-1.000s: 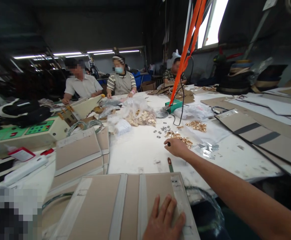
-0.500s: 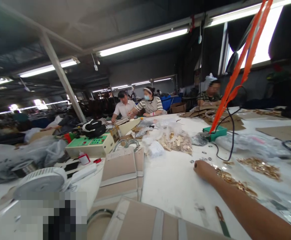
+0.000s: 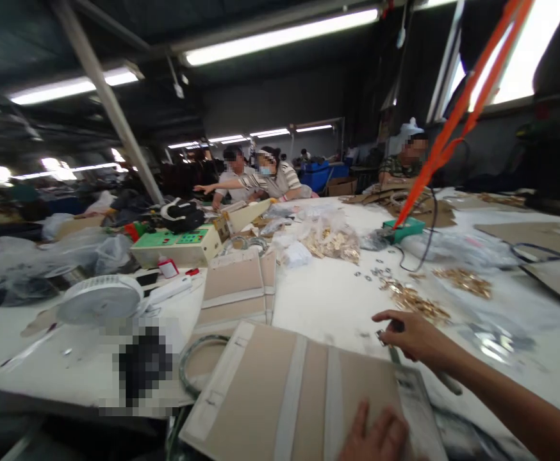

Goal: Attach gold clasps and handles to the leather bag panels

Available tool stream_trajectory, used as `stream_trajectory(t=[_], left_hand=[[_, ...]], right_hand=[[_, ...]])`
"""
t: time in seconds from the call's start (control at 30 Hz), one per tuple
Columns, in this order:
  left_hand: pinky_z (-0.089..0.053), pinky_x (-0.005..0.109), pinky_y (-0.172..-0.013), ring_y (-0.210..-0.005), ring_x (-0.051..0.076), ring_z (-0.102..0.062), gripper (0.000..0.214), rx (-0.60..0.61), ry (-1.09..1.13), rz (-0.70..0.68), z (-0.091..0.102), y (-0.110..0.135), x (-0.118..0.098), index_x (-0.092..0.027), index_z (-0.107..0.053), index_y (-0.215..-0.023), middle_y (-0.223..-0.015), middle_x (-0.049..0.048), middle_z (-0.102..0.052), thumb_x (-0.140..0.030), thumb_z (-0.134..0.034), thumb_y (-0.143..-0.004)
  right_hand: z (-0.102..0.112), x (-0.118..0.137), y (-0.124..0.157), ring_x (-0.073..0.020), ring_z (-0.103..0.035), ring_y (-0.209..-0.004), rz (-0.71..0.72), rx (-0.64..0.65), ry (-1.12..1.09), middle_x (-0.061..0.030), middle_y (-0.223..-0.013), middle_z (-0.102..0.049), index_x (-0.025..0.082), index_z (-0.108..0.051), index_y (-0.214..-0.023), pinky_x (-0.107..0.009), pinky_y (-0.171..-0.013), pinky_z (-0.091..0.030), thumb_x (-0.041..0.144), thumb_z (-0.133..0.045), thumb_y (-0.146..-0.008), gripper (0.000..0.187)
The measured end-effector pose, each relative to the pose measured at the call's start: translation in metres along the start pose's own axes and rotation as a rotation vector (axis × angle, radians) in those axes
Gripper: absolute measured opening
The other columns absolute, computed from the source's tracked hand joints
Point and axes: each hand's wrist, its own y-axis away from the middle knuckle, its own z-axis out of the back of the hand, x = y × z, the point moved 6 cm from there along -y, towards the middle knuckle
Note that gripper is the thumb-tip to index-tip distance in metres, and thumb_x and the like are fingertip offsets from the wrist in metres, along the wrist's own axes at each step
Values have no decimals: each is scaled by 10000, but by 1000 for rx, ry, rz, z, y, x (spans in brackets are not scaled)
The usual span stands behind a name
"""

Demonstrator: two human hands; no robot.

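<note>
My right hand hovers over the white table, its fingers pinched on a small metal piece just past the far edge of a brown cardboard panel. A dark tool handle lies under that wrist. My left hand lies flat on the near right part of the panel, fingers spread. A scatter of gold metal fittings lies just beyond my right hand.
Stacked cardboard panels, a green-topped machine, a white fan, bags of gold fittings and a green box with an orange strap cover the table. Three people sit at the far end.
My right hand drew back from the gold fittings toward the panel, now pinching a small piece. The view dipped down again, so my left hand shows on the panel once more.
</note>
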Motion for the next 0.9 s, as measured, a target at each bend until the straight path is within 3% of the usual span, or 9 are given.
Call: stream_trajectory(t=[0.07,0.13,0.23,0.33,0.6,0.8,0.9], left_hand=[[-391,644,-1188,-1485,365,-427,762,-48,84,-46,17,18,-11,-323,-429,-1558,-1607,145,-459,-545,-687,-876],[-229,666,-1252,-1553,392,-283,1027,-70,200,-46,33,26,-11,-257,-350,-1597,-1675,181,-325,-738,-714,-766],[-114,657,-1273,-1565,393,-245,1044,-60,253,-40,41,23,-10,-249,-392,-1574,-1667,193,-330,-715,-756,-713],[-106,650,-1271,-1560,392,-253,1028,-59,232,-36,38,17,-15,-255,-421,-1561,-1654,197,-347,-716,-755,-704],[-108,625,-1280,-1559,379,-255,1052,-77,208,-37,39,17,-18,-242,-410,-1570,-1643,191,-362,-720,-755,-699],[-94,625,-1284,-1562,378,-248,1066,-75,219,-48,38,18,-17,-234,-394,-1577,-1657,184,-346,-727,-755,-703],[-88,621,-1288,-1569,370,-233,1147,-76,230,-48,37,18,-17,-220,-297,-1623,-1669,184,-329,-716,-765,-701]], right_hand=[[-3,-10,47,-124,-509,-458,-69,-5,-110,6,-675,-681,193,-754,-1055,-256,-466,-366,371,-678,-782,335],[-5,-23,83,-123,-504,-453,-153,-41,-158,23,-581,-626,176,-764,-995,-248,-465,-361,378,-691,-772,310],[-9,-47,120,-123,-507,-457,-275,-113,-244,45,-523,-578,166,-755,-1008,-239,-473,-370,381,-688,-783,319],[-19,-60,141,-119,-521,-470,-318,-158,-299,37,-566,-614,163,-746,-1004,-235,-480,-382,376,-702,-788,306],[-43,-56,141,-115,-549,-518,-296,-120,-220,24,-642,-672,181,-759,-971,-220,-520,-418,263,-697,-807,193],[-42,-51,135,-153,-647,-692,-234,-131,-2,3,-765,-743,206,-781,-924,-242,-653,-448,243,-700,-824,134],[-41,-45,133,-169,-678,-784,-215,-115,91,-7,-828,-765,218,-785,-927,-255,-717,-448,228,-688,-836,134]])
